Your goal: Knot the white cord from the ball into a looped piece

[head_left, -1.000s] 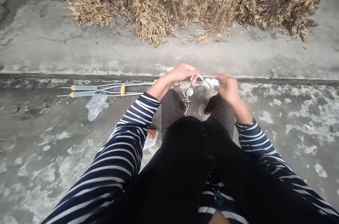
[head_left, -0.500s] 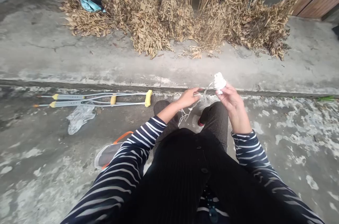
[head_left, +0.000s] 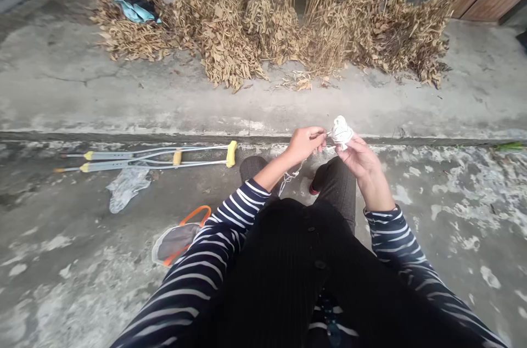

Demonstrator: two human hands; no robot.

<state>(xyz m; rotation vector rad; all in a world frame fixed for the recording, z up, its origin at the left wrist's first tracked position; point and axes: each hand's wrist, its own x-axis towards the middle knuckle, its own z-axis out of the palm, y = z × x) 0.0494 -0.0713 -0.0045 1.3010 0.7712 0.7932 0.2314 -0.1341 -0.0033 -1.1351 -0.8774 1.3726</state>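
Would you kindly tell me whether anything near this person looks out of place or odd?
A crumpled clear plastic bag lies loose on the concrete below the metal crutches. The white cord from the left hand trails in a snarled tangle below the right hand and its bundle.

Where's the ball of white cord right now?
In the head view, the ball of white cord is held in the right hand, just beside the left hand, in front of the concrete step edge.

Head-worn view, facing forward and down
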